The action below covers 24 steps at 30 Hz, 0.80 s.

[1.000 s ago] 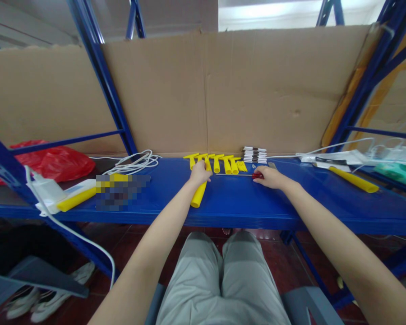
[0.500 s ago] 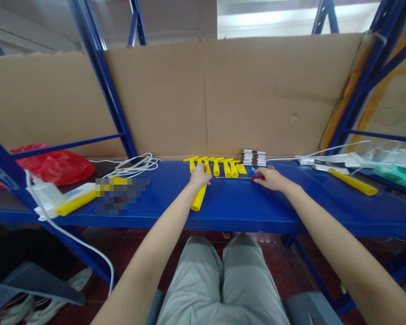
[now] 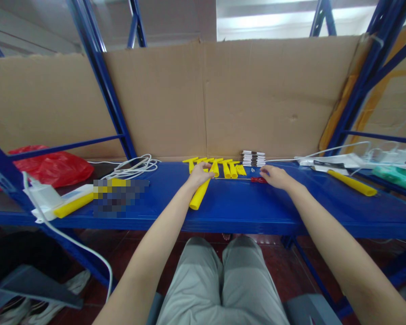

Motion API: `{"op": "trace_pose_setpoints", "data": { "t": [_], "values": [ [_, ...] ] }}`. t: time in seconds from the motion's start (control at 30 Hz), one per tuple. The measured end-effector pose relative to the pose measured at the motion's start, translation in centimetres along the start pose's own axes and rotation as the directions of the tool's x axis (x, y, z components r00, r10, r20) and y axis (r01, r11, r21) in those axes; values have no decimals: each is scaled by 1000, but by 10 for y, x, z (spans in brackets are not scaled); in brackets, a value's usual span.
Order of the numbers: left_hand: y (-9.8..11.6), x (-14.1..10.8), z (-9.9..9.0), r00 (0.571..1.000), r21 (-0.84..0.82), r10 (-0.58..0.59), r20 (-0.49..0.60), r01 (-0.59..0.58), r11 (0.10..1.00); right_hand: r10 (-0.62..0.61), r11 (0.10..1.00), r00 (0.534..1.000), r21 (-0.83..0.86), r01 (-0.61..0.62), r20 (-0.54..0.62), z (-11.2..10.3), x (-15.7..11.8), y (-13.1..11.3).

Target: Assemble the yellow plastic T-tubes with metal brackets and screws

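Note:
My left hand (image 3: 199, 175) is closed around the upper part of a yellow plastic tube-like handle (image 3: 199, 197), whose near end slants toward the table's front edge. At the right, my right hand (image 3: 274, 177) has its fingers closed at the butt of a red-handled screwdriver (image 3: 257, 179). The screwdriver lies low over the tabletop, its thin shaft pointing left toward my left hand. Just behind my hands, several yellow T-shaped handles (image 3: 226, 169) are lined up, with small yellow pieces (image 3: 241, 170) at the right end of that row.
A stack of white-and-dark pieces (image 3: 253, 158) stands by the cardboard wall (image 3: 257, 95). White cable (image 3: 135, 166) and a red bag (image 3: 54, 167) lie left. Another yellow handle (image 3: 353, 183) rests right, near a white power strip. Blue posts (image 3: 104, 81) flank the blue table (image 3: 243, 203).
My right hand has shifted slightly right along the screwdriver, so more of its red handle shows. My left hand stays on the yellow handle, its fingers slightly shifted.

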<state>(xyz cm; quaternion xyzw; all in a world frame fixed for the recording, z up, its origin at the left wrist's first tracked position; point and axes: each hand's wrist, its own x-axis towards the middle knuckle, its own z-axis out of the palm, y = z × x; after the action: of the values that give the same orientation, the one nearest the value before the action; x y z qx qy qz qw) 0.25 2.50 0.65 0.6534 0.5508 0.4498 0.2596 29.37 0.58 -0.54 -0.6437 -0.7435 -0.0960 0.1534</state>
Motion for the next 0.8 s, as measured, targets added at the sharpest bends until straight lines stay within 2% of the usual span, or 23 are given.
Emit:
{"op": "trace_pose_setpoints", "data": {
  "t": [0.17, 0.37, 0.43, 0.57, 0.67, 0.8],
  "values": [
    [6, -5, -2, 995, -29, 65, 71, -63, 998, 58, 998, 998, 2, -58, 25, -1, 2, 9],
    [7, -10, -1, 974, -7, 166, 154, -166, 986, 13, 1000, 993, -24, -11, 115, -7, 21, -6],
    [9, -13, -2, 949, 4, 250, 191, -255, 967, -5, 998, 989, -61, 14, 145, -8, 31, -11],
    [10, -17, -6, 857, -50, 426, 289, -431, 901, 37, 988, 977, -156, -4, 208, -6, 47, -20],
    [4, -14, -4, 817, -52, 485, 312, -495, 867, 79, 974, 972, -225, -28, 222, -3, 51, -25],
    [-10, -3, 1, 759, 71, 562, 328, -613, 787, 108, 965, 966, -259, -45, 233, 0, 49, -29]
  ]
}}
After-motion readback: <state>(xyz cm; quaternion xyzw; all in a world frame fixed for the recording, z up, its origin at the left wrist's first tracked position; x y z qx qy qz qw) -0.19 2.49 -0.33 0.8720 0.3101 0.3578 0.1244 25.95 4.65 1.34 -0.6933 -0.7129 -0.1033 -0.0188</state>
